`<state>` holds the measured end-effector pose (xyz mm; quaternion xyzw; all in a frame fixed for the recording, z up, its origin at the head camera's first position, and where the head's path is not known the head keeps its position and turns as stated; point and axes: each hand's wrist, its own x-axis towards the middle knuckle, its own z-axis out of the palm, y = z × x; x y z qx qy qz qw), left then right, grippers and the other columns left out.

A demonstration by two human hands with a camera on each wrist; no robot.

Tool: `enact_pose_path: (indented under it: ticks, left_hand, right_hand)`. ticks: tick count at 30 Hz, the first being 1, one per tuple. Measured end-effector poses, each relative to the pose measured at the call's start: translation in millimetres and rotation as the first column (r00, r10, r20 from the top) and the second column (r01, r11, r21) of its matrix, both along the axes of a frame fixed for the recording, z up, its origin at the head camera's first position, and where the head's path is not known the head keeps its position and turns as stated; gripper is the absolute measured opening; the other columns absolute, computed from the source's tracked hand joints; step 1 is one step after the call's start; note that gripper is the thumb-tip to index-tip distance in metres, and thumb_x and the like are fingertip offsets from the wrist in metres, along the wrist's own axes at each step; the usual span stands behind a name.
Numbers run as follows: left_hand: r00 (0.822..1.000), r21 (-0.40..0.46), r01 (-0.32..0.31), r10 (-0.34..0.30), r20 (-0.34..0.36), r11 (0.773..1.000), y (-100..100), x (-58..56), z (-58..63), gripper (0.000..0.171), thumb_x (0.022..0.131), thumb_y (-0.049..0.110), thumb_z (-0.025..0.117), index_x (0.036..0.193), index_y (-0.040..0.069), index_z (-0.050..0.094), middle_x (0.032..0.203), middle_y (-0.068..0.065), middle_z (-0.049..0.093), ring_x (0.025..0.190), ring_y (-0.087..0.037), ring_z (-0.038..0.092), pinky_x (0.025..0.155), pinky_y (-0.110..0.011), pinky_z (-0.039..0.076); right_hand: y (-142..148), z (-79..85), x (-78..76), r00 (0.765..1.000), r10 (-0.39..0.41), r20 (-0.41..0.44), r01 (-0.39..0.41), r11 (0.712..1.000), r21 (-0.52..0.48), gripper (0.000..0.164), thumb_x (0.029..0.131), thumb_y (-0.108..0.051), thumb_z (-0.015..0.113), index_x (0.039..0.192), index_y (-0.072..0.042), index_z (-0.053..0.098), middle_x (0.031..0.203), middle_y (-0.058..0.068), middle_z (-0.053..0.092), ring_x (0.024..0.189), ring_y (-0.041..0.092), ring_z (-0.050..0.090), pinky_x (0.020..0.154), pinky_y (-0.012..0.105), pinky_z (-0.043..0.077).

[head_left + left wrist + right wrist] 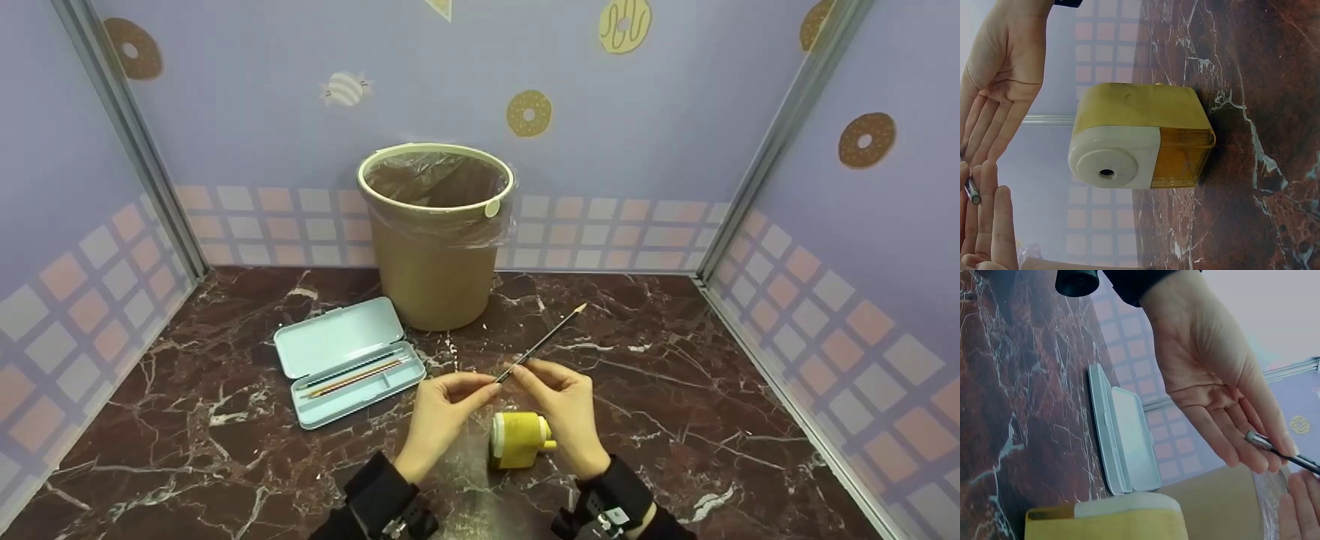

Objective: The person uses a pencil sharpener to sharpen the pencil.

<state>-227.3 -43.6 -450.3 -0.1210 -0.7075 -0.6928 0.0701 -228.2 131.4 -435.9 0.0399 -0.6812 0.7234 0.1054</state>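
A dark pencil point(547, 341) slants up to the right in the head view, its bare-wood point at the far end. My left hand point(442, 412) pinches it near its blunt end, and my right hand point(562, 397) grips it a little farther along. The silvery blunt end shows between the fingers in both wrist views. Just below the hands stands a yellow and white pencil sharpener point(517, 441). In the left wrist view the sharpener point(1143, 140) shows a round hole in its white front and an orange see-through drawer.
An open light-blue pencil case point(341, 341) holding several pencils point(352, 379) lies to the left. Behind it stands a tall tan bin point(439, 270) with a clear plastic liner. Patterned walls point(637, 150) enclose the dark marbled table point(675, 450) at the back and sides.
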Motion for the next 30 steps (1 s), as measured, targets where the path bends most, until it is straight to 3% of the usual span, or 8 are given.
enact_pose_path:
  ticks: [10, 14, 17, 19, 21, 25, 27, 30]
  left_hand:
    - [1.0, -0.077, -0.014, 0.014, -0.003, 0.997, -4.9, 0.2, -2.7, 0.019, 0.086, 0.019, 0.082, 0.101, 0.006, 0.08, 0.101, -0.014, 0.08, 0.083, -0.002, 0.071, 0.075, -0.017, 0.054]
    - [1.0, -0.073, -0.001, 0.0, -0.008, 0.997, -8.5, -0.1, -2.1, 0.024, 0.087, 0.02, 0.081, 0.106, 0.007, 0.079, 0.108, -0.013, 0.08, 0.089, -0.003, 0.074, 0.082, -0.018, 0.058]
    - [1.0, -0.061, 0.006, -0.007, -0.015, 0.998, -12.0, -0.3, -0.7, 0.028, 0.086, 0.02, 0.082, 0.11, 0.006, 0.078, 0.112, -0.013, 0.079, 0.093, -0.005, 0.076, 0.085, -0.02, 0.06]
    - [1.0, -0.05, 0.009, -0.01, -0.017, 0.999, -14.2, -0.2, 0.9, 0.03, 0.086, 0.017, 0.082, 0.112, 0.005, 0.077, 0.113, -0.013, 0.079, 0.093, -0.006, 0.076, 0.084, -0.021, 0.061]
    - [1.0, -0.049, 0.011, -0.012, -0.021, 0.999, -15.9, 0.5, 2.7, 0.031, 0.085, 0.015, 0.082, 0.114, 0.004, 0.076, 0.112, -0.014, 0.079, 0.093, -0.006, 0.076, 0.083, -0.021, 0.061]
    - [0.999, -0.071, 0.02, -0.023, -0.04, 0.997, -18.2, 3.5, 6.2, 0.035, 0.084, 0.01, 0.081, 0.118, 0.004, 0.074, 0.111, -0.015, 0.078, 0.095, -0.011, 0.077, 0.085, -0.021, 0.061]
    - [0.997, -0.103, 0.015, -0.023, -0.076, 0.995, -19.0, 5.6, 7.7, 0.036, 0.083, 0.01, 0.082, 0.118, 0.005, 0.074, 0.111, -0.015, 0.078, 0.096, -0.016, 0.077, 0.085, -0.022, 0.061]
    - [0.987, -0.168, -0.023, -0.004, -0.162, 0.986, -19.6, 9.1, 10.0, 0.037, 0.081, 0.015, 0.084, 0.116, 0.008, 0.075, 0.108, -0.012, 0.079, 0.095, -0.021, 0.078, 0.082, -0.024, 0.062]
  right_hand:
    - [-0.8, -0.1, 0.0, 0.999, 0.018, -0.045, -0.016, 0.999, 0.043, 0.021, 0.089, -0.011, 0.078, 0.103, 0.005, 0.077, 0.088, 0.004, 0.081, 0.075, 0.011, 0.076, 0.068, 0.025, 0.061]
    - [1.6, 3.5, 0.0, 0.987, 0.054, -0.154, -0.036, 0.992, 0.118, 0.017, 0.09, -0.011, 0.077, 0.1, 0.002, 0.078, 0.085, 0.009, 0.081, 0.068, 0.009, 0.074, 0.061, 0.022, 0.059]
    - [5.7, 5.8, -2.3, 0.952, 0.103, -0.288, -0.044, 0.977, 0.207, 0.014, 0.09, -0.008, 0.076, 0.1, 0.001, 0.079, 0.085, 0.014, 0.08, 0.067, 0.007, 0.074, 0.06, 0.023, 0.06]
    - [10.2, 6.1, -6.4, 0.897, 0.136, -0.421, 0.005, 0.948, 0.317, 0.012, 0.087, -0.003, 0.077, 0.099, 0.001, 0.079, 0.086, 0.016, 0.08, 0.07, 0.007, 0.075, 0.063, 0.021, 0.061]
    - [15.1, 6.6, -11.1, 0.813, 0.171, -0.557, 0.104, 0.898, 0.428, 0.014, 0.083, 0.003, 0.079, 0.097, 0.0, 0.08, 0.088, 0.014, 0.08, 0.073, 0.01, 0.076, 0.067, 0.019, 0.06]
    - [26.3, 9.3, -18.5, 0.614, 0.27, -0.742, 0.374, 0.728, 0.575, 0.028, 0.072, 0.007, 0.085, 0.098, -0.003, 0.08, 0.09, 0.008, 0.081, 0.077, 0.016, 0.076, 0.073, 0.016, 0.059]
    - [31.0, 11.6, -20.6, 0.549, 0.336, -0.765, 0.459, 0.643, 0.613, 0.031, 0.07, 0.004, 0.088, 0.099, -0.005, 0.08, 0.091, 0.006, 0.08, 0.079, 0.016, 0.075, 0.074, 0.02, 0.06]
    - [37.2, 13.3, -23.2, 0.48, 0.43, -0.765, 0.564, 0.516, 0.644, 0.036, 0.069, -0.004, 0.09, 0.103, -0.006, 0.08, 0.094, 0.004, 0.08, 0.083, 0.017, 0.075, 0.077, 0.026, 0.061]
